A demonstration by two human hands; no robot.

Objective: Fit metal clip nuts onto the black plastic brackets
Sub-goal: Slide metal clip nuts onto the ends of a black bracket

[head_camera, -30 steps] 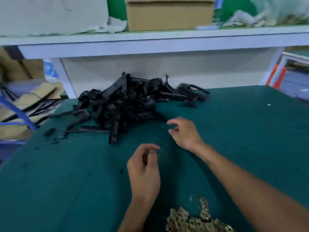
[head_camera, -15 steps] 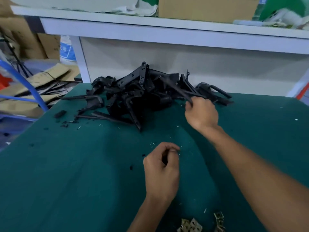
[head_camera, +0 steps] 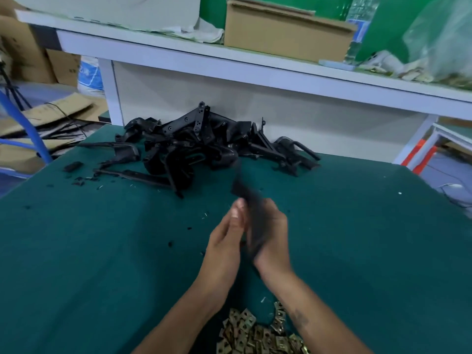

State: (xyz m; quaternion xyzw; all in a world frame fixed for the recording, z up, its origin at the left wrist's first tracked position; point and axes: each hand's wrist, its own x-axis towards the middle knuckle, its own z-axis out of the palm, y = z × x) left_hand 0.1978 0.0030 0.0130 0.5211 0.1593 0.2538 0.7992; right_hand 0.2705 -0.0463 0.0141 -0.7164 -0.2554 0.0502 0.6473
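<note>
One blurred black plastic bracket [head_camera: 251, 213] standing btwn two hands, right hand [head_camera: 272, 236] gripping it, left hand [head_camera: 226, 238] closing beside it w/ contents unclear, bracket pile [head_camera: 194, 146] lying beyond, clip nuts heap [head_camera: 258, 333] sitting near wrists on green mat [head_camera: 102, 251].

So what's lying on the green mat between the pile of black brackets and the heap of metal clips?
In the head view, both hands, gripping one blurred black plastic bracket.

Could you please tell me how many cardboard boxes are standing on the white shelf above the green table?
1: a brown cardboard box stands on the white shelf, behind the pile of black plastic brackets. Others may be hidden beyond the frame's edges.
</note>
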